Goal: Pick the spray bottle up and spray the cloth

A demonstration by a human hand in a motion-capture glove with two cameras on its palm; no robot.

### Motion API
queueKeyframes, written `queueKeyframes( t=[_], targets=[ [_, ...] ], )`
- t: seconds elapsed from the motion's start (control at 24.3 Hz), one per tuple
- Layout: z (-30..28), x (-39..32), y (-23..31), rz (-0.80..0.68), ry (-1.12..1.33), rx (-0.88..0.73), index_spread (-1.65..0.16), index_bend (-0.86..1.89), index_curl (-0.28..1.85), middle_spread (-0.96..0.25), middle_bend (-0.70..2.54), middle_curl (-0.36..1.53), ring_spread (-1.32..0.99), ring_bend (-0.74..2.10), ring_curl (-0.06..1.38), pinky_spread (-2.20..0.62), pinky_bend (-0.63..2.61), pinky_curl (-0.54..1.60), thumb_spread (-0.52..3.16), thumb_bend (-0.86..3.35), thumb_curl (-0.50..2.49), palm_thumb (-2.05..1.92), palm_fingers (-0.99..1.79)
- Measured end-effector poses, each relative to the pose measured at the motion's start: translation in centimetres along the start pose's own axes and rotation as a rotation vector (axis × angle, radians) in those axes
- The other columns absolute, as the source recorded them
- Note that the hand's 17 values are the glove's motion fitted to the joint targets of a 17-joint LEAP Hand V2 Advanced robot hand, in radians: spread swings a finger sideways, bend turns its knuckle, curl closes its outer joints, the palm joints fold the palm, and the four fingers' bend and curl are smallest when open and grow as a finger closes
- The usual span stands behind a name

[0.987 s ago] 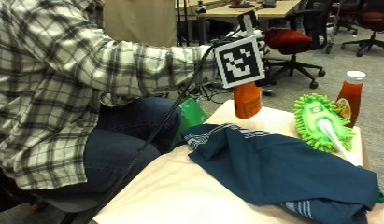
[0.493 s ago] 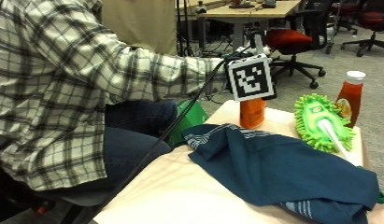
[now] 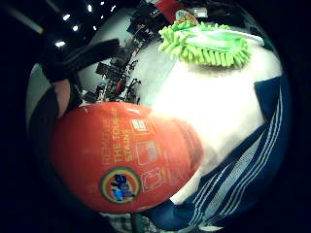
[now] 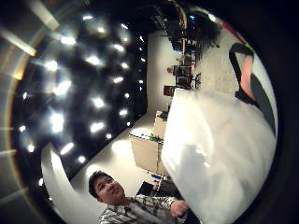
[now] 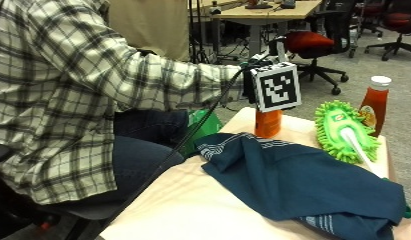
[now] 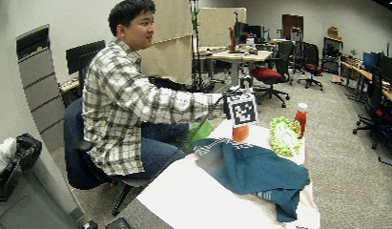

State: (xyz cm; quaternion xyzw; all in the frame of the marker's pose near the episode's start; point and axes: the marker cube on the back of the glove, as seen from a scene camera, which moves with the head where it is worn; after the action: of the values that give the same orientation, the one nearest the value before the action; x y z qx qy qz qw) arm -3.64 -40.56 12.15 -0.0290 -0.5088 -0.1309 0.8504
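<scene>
An orange spray bottle (image 5: 267,123) stands upright at the table's far end, its base level with the far edge of the cloth; I cannot tell whether it touches the table. My gloved right hand (image 5: 247,84) grips its upper part, mostly hidden behind the marker. In the little finger side palm view the orange bottle (image 3: 121,155) fills the picture, with curled fingers (image 3: 53,97) beside it. The dark blue striped cloth (image 5: 305,185) lies crumpled across the table (image 5: 185,205), just in front of the bottle.
A fluffy green mop head (image 5: 345,131) lies at the far right of the table, with a red sauce bottle (image 5: 375,104) behind it. A green bag (image 5: 204,127) sits beside the table near the person's knee. Office chairs and desks stand behind.
My hand has carried the orange bottle down and to the right, closer to the table and the cloth's far edge. Cloth, mop head and sauce bottle have stayed put.
</scene>
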Motion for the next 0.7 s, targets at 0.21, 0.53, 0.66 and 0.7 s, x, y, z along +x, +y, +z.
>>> queueKeyframes(
  t=[0.21,0.53,0.66,0.7],
  targets=[
    [-0.2,0.1,0.6,0.001,-0.009,-0.072,-0.27,0.25,0.6,-0.14,0.52,0.49,-0.2,0.5,0.46,-0.02,0.19,0.4,0.13,-0.03,0.78,1.1,1.07],
    [-1.4,0.1,2.0,0.0,0.109,-0.05,-0.34,0.16,0.57,-0.13,0.32,0.44,-0.09,0.3,0.45,0.13,0.13,0.4,0.53,-0.08,0.72,0.91,0.16],
    [-2.7,-0.1,3.0,0.005,0.194,-0.031,-0.37,0.13,0.51,-0.13,0.26,0.4,-0.07,0.23,0.4,0.14,0.16,0.37,0.63,-0.09,0.68,0.81,0.04],
    [-3.3,-0.2,3.5,0.008,0.225,-0.027,-0.37,0.14,0.49,-0.13,0.24,0.39,-0.07,0.22,0.38,0.15,0.17,0.36,0.67,-0.09,0.67,0.79,0.02]
  ],
)
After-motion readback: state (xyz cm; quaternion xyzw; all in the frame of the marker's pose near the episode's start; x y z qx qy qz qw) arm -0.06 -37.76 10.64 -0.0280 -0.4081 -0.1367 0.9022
